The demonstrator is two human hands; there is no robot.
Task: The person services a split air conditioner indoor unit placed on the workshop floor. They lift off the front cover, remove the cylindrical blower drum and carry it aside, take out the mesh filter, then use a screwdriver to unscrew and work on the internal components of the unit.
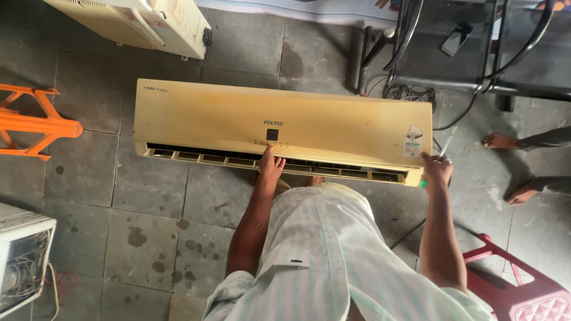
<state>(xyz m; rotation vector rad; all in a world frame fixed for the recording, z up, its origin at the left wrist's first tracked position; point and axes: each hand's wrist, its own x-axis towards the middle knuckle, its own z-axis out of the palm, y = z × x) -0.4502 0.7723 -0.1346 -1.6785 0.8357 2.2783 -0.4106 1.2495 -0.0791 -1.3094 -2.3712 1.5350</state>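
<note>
A long yellowed split air-conditioner indoor unit (238, 122) lies on the stone floor in front of me. My left hand (270, 166) rests on its lower vent edge near the middle, fingers spread on the casing. My right hand (436, 166) is at the unit's right end, closed around a screwdriver (445, 145) whose thin shaft points up beside the sticker there. My striped shirt fills the lower middle of the view.
Another cream appliance casing (148, 24) lies at the top left. An orange stand (33, 122) sits at the left, a red plastic stool (523, 291) at the lower right. Another person's bare feet (511, 166) are at the right. A dark metal frame (464, 53) with cables stands behind.
</note>
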